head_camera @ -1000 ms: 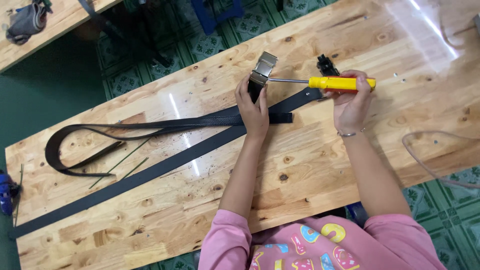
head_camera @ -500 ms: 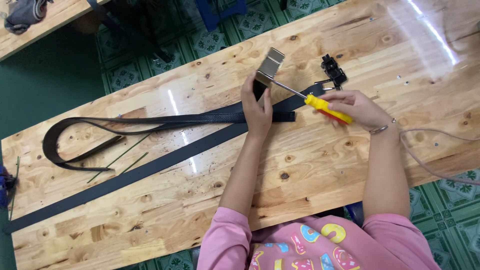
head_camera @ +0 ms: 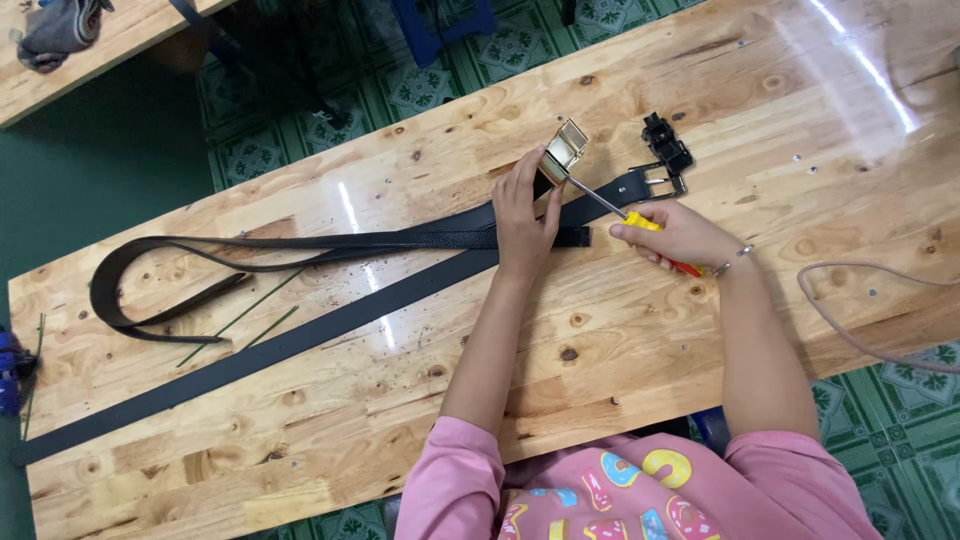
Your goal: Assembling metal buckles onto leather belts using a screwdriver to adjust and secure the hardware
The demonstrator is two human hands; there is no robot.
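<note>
My left hand [head_camera: 522, 212] presses on a black leather belt [head_camera: 330, 241] and pinches a shiny metal buckle [head_camera: 563, 151] at its end. In my right hand [head_camera: 672, 235] I grip a yellow-handled screwdriver [head_camera: 650, 225]; its metal shaft points up and left, with the tip at the buckle. A second long black strap [head_camera: 300, 338] runs diagonally across the wooden workbench [head_camera: 420, 440] and ends in a black frame buckle [head_camera: 660, 181] right of my hands. The first belt loops round at the left end of the bench.
A small black clip part [head_camera: 665, 138] lies beyond the frame buckle. A thin cord [head_camera: 860, 320] curves over the bench's right edge. Two thin green sticks [head_camera: 245, 322] lie by the belt loop. A grey cloth [head_camera: 55, 35] sits on another bench at the top left.
My right hand swung the screwdriver from lying level to the right of the buckle down to a slant, with the tip now at the buckle. My left hand stayed on the belt.
</note>
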